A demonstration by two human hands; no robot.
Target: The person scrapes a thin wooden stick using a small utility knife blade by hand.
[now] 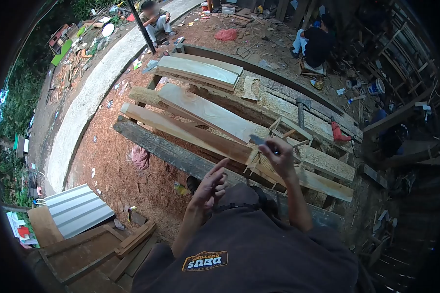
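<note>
My right hand (280,155) is closed around a small grey block (256,140), raised over the right part of the workbench. My left hand (211,185) hangs in the air in front of my body, its index finger stretched out and the other fingers loosely curled, holding nothing that I can see. Below and beside my right hand lies a small wooden frame with slats (264,163). A long narrow plank (190,132) runs from the far left of the bench to that frame. Behind it rests a wider pale board (205,110).
A hammer (300,115) and a red tool (336,131) lie on the bench's right side. More boards (199,69) are stacked at its back. One person (155,22) sits at the back left, another (318,44) at the back right. Wooden frames (90,254) lie lower left.
</note>
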